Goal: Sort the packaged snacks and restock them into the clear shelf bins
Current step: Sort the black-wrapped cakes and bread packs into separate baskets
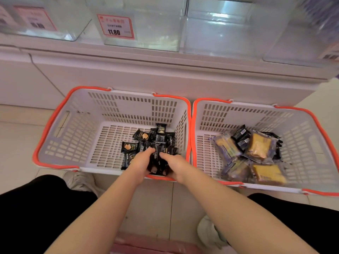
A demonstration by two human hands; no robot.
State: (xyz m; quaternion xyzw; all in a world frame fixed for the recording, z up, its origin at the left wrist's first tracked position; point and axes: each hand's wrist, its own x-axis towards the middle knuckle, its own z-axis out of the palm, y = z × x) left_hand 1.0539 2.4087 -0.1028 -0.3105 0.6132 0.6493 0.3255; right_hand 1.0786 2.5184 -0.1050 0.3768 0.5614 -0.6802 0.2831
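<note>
I have both hands in the left basket point(60, 125): my left hand point(140, 165) and right hand point(175, 166) curl their fingers round a bunch of black packets point(158, 143) at its near right corner. The right basket point(300, 132), touching it, holds yellow packets point(258, 146) and a few black ones. Clear bins point(146, 30) stand on the far shelf.

Both hands are down in the left basket point(60, 125): left hand point(140, 165) and right hand point(175, 165) bunched around a clump of black snack packs point(157, 143). Right basket point(311, 129) has yellow cake packs point(258, 145) mixed with some black ones. Clear shelf bins point(216, 33) above, price tag point(116, 26) reading 11.80.
</note>
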